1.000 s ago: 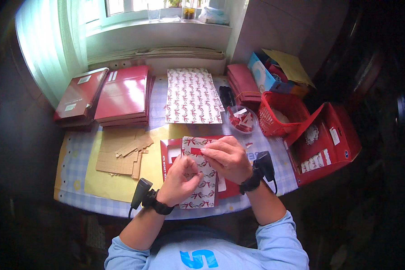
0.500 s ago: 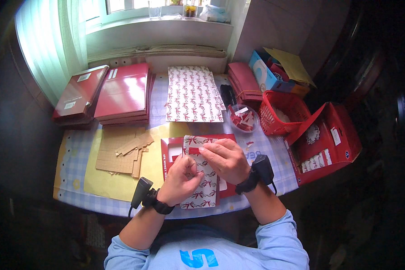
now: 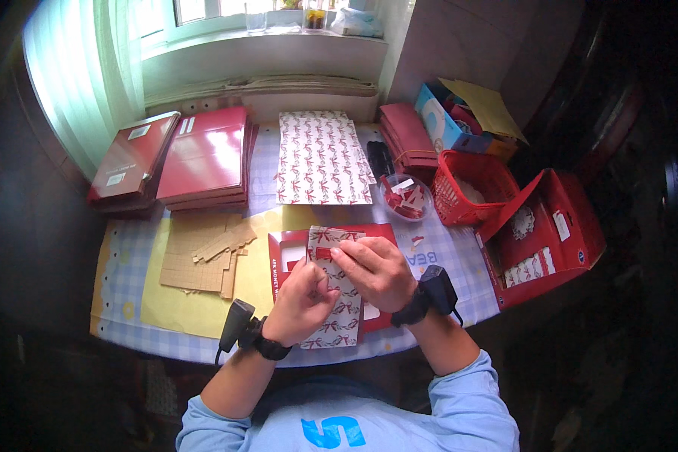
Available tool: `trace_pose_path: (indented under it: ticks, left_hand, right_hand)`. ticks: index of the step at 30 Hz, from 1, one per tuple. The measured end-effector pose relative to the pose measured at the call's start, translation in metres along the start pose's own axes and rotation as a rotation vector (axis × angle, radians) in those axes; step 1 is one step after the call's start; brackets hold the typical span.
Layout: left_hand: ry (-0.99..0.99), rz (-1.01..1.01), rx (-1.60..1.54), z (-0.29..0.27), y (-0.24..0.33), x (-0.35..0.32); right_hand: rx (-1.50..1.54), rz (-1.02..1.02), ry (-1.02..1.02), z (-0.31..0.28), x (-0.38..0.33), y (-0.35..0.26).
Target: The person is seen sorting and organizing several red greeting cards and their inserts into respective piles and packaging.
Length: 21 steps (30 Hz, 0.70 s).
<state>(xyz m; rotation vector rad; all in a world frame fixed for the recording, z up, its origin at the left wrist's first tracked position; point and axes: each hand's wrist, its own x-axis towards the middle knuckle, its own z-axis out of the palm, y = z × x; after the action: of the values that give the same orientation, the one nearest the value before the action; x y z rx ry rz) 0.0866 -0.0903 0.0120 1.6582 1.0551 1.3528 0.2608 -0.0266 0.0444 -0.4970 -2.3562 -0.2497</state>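
A flat red cardboard package with window cut-outs (image 3: 382, 322) lies before me, and a folded paper strip with a red-bow and green-sprig pattern (image 3: 329, 337) rests on top of it. Near the strip's upper end is a small red tag (image 3: 323, 253). My right hand (image 3: 382, 273) reaches over from the right, thumb and fingertips pinched at the tag's right edge. Over the strip's left edge, my left hand (image 3: 301, 303) is curled closed; its fingers hide whatever they may hold.
Behind stands a stack of matching patterned sheets (image 3: 320, 158). Red packages (image 3: 203, 154) are piled at the far left, above tan cardboard pieces (image 3: 196, 252). On the right are a clear tub of red tags (image 3: 406, 199), a red basket (image 3: 459, 197), a blue box (image 3: 438, 113) and an open red box (image 3: 572, 233).
The right hand has shifted very slightly at the tag. The left hand stays curled in nearly the same place, and the strip has not visibly moved.
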Motion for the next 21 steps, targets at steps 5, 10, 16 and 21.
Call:
trace_pose_path:
  ticks: [5, 10, 16, 21]
  left_hand:
    - [0.010, 0.057, 0.083, -0.002, 0.006, -0.001]
    - [0.010, 0.080, 0.111, -0.003, 0.004, -0.002]
    - [0.014, 0.128, 0.090, -0.001, 0.005, -0.001]
    - [-0.052, 0.157, -0.077, 0.000, 0.005, 0.001]
  right_hand:
    - [-0.084, -0.012, 0.021, 0.002, -0.003, -0.010]
    - [-0.101, -0.023, 0.043, 0.003, -0.005, -0.009]
    - [-0.074, 0.033, 0.072, -0.004, -0.003, -0.009]
    - [0.265, 0.251, 0.174, -0.025, 0.003, -0.001]
